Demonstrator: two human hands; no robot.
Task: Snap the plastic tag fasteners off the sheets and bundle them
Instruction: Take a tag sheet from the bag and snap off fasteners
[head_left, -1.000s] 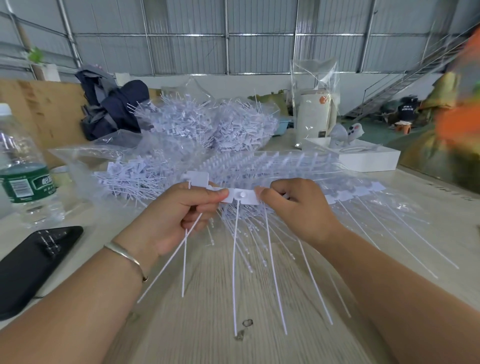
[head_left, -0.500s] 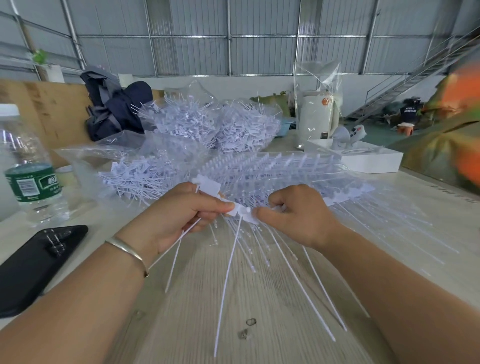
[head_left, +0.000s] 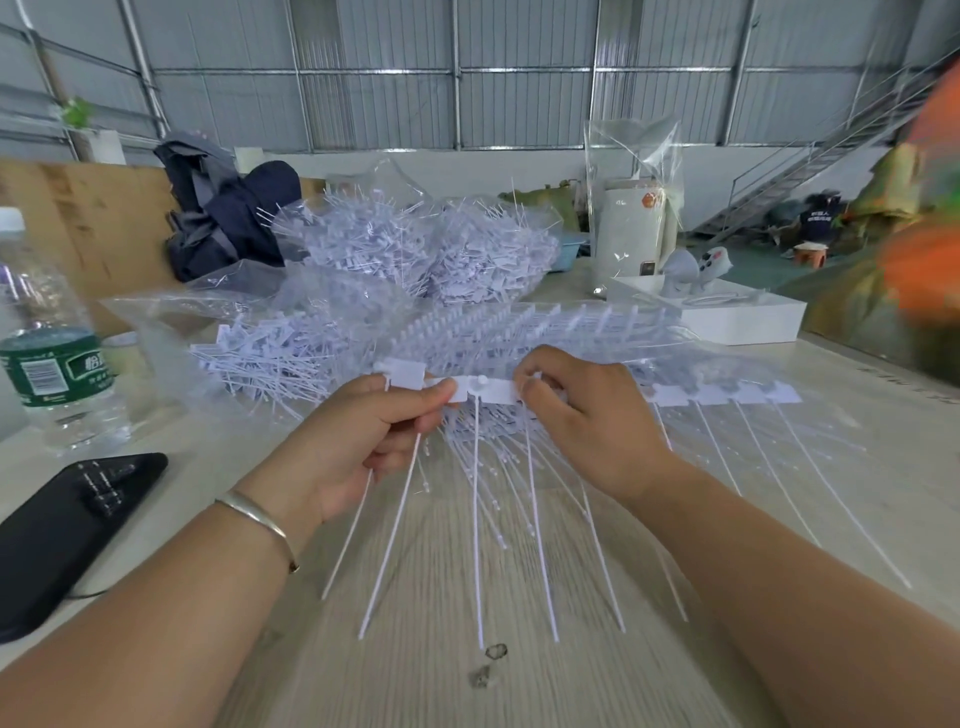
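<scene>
A strip (head_left: 491, 389) of joined white tag fasteners is held above the table (head_left: 519, 675) between both hands. The left hand (head_left: 363, 447) is closed, thumb and forefinger pinched on the strip's left end, with two or three loose fasteners (head_left: 395, 530) trapped under the curled fingers. The right hand (head_left: 582, 415) is pinched on the strip just right of a tab with a small peg; its fingertips are hidden behind the tabs, so the exact hold cannot be made out.

The task is judged to be under way but far from finished. Only a few fasteners seem to have been snapped off this strip; a row of tabs (head_left: 727, 395) remains attached beyond the right hand. More sheets (head_left: 519, 332) lie flat behind, and heaps (head_left: 415, 249) in clear bags are piled beyond them. Whether those heaps are finished bundles or unworked stock cannot be told. No tie or band is seen.
</scene>
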